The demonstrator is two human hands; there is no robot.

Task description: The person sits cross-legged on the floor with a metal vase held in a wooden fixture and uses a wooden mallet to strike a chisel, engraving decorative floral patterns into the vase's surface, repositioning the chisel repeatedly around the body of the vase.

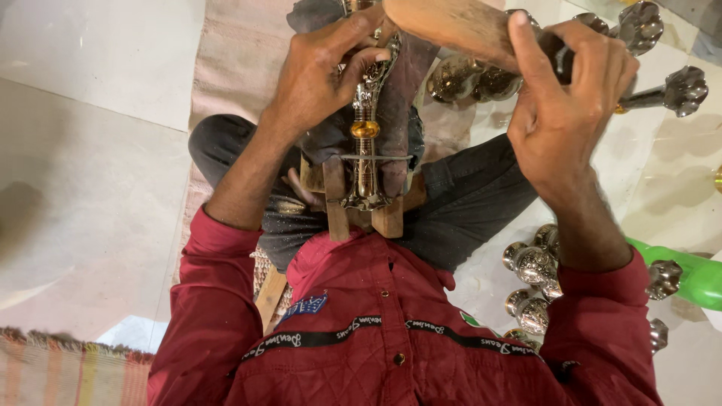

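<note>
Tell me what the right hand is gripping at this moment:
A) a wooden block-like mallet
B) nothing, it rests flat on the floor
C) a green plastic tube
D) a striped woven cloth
A: the right hand is closed around the dark handle of a wooden block-like mallet, raised above the ornate silver metal piece that the left hand steadies on a wooden stand.

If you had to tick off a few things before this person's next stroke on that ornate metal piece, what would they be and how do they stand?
1. Left hand steadies the ornate metal piece: ok.
2. Piece seated in the wooden holder on the lap: ok.
3. Right hand grips the wooden block: ok.
4. Left fingers clear of the block's path: not ok, they lie close under it.
5. Finished metal pieces on the floor apart from the work: ok.
6. Holder firmly fixed: cannot tell.
</note>
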